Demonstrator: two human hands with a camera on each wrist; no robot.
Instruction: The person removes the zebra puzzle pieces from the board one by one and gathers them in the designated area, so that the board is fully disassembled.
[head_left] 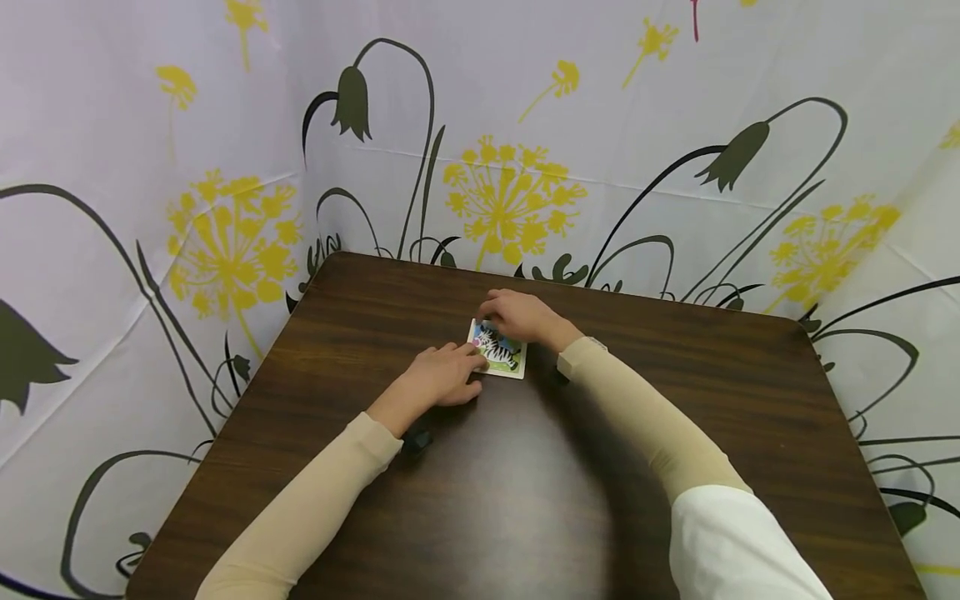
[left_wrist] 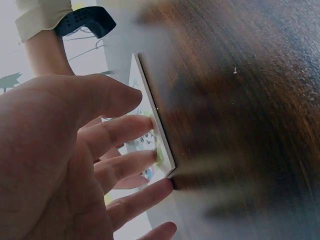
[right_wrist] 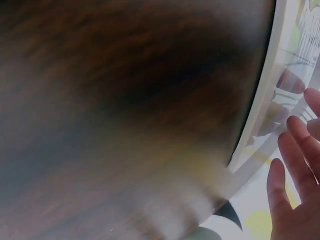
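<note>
A small flat picture board with a zebra on it lies on the brown table, its pale edge showing. My left hand reaches in from the left, its fingertips on the board's left side; the left wrist view has these fingers extended and spread, with the thumb apart from them. Over the board's upper edge, my right hand is bent with fingers pointing down, covering the top corner. In the right wrist view its fingers are loosely bent beside the board, with nothing visible between them.
The dark wood-grain table extends all round the board. Behind it and at the sides hangs a white curtain printed with yellow and dark green flowers. A black wrist device sits under my left wrist.
</note>
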